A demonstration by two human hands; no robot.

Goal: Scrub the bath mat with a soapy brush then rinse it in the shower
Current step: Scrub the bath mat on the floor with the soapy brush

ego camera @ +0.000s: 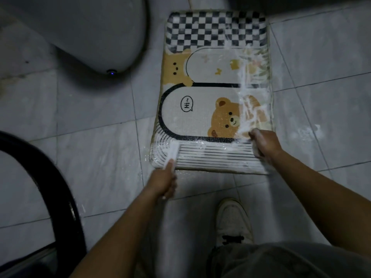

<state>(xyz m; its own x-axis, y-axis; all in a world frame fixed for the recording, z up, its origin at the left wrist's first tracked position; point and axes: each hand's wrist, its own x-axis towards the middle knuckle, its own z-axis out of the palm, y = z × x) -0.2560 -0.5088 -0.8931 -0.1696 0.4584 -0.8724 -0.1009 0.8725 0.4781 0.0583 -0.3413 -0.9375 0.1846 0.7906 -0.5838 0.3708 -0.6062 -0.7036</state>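
The bath mat (202,109) lies flat on the tiled floor, printed with brown bears, a black-and-white check band at the far end and stripes at the near end. White soap foam streaks its right side and near edge. My left hand (163,183) is closed around the handle of a white brush (172,152), whose head rests on the mat's near left corner. My right hand (265,142) presses on the mat's near right corner, fingers curled over something pale that I cannot make out.
A white toilet bowl (96,35) stands at the far left, close to the mat's left edge. A dark curved rim (60,187) arcs across the near left. My white shoe (232,219) stands on the wet grey tiles (96,149) below the mat.
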